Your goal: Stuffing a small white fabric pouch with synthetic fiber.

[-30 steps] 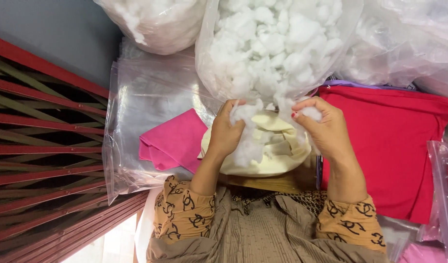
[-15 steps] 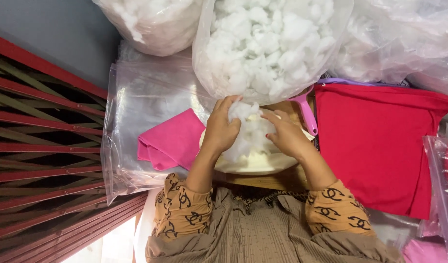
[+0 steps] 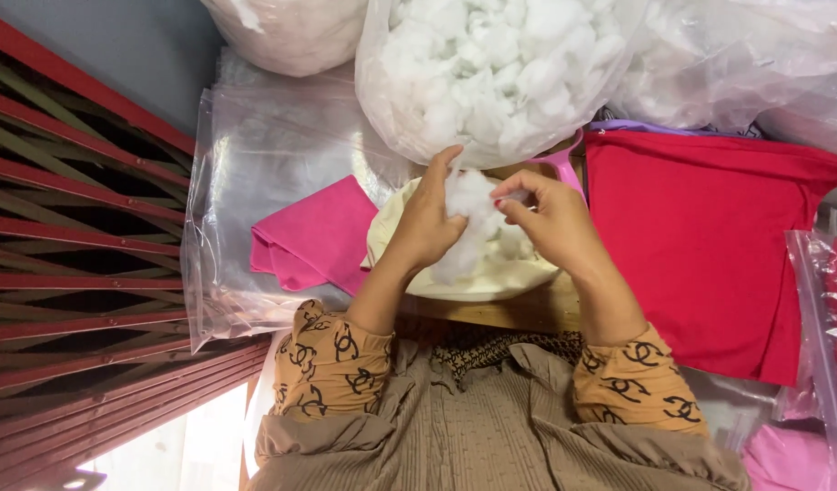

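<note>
Step in hand, by my reading: stuffing; left hand (image 3: pixel 425 227) closed around a white fibre tuft (image 3: pixel 468 205), right hand (image 3: pixel 548 218) pinching the same tuft at its fingertips; tuft sits just above the cream fabric shell (image 3: pixel 455 277), which lies at the near edge of the wooden table (image 3: pixel 519 314). Next move likely calls for pressing the tuft down into the shell while one hand steadies the cloth. Room is tight: filling bag (image 3: pixel 491 73) touches the far side; pink cloth (image 3: pixel 314 238) left, red cloth (image 3: pixel 710 245) right; pink handle (image 3: pixel 564 164) just beside the right hand.
</note>
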